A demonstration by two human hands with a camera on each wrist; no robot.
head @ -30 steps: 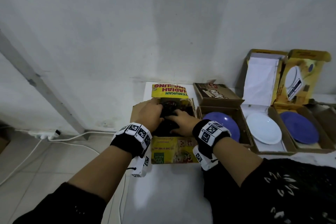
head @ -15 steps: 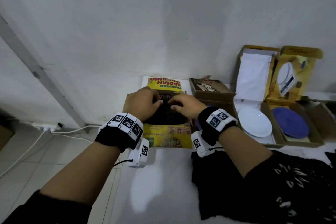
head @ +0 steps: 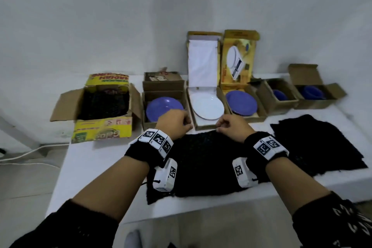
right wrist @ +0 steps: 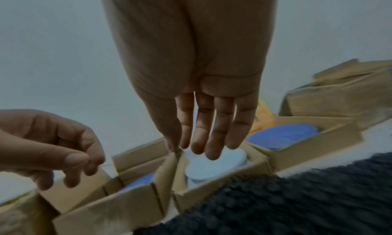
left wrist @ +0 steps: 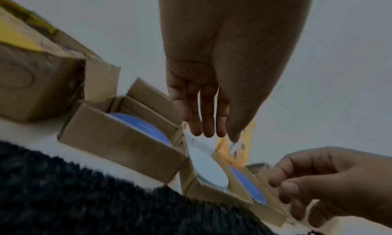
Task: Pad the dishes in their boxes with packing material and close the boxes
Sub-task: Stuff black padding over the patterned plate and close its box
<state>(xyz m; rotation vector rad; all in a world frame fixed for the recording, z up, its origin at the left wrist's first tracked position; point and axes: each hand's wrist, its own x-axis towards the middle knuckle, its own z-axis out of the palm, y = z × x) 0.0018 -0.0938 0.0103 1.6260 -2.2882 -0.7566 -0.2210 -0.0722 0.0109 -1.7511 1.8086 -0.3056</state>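
Note:
A yellow box (head: 102, 128) at the left stands open with black padding (head: 104, 102) filling it. To its right, open brown boxes hold a blue plate (head: 161, 106), a white plate (head: 208, 106) and another blue plate (head: 241, 102). A black knitted packing sheet (head: 205, 159) lies flat on the table in front of them. My left hand (head: 175, 125) and right hand (head: 231, 127) hover over the sheet's far edge, fingers loosely bent. In the wrist views nothing lies between the fingers of either hand.
A second black sheet (head: 314, 143) lies at the right. Two small open boxes (head: 279, 96) (head: 314, 94) with blue dishes stand at the far right. The box lids lean against the wall behind. The table's left edge (head: 66, 153) drops to the floor with cables.
Both hands have left the padding in the yellow box and moved right and toward me, to the far edge of the black sheet. The head view has pulled back.

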